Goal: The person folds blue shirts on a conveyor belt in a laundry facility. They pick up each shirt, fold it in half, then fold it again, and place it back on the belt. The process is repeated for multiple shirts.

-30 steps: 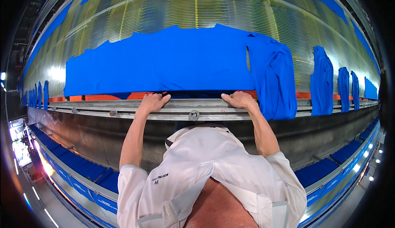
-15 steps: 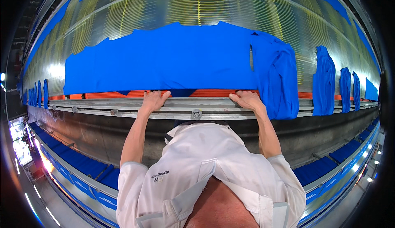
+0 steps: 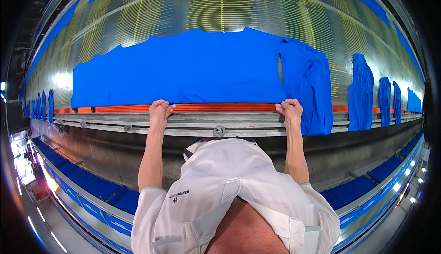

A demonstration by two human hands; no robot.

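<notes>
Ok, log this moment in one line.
left hand: at near edge of flat blue fabric panel; right hand: same edge, beside draped blue fabric piece; orange ridged strip: between hands

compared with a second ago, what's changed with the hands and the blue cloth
The bare left hand moved left and the bare right hand moved right, so they are wider apart; both now appear to pinch the near edge of the long flat blue fabric panel. The dark flaps below that edge no longer show. The rumpled blue fabric at its right stayed put.
</notes>
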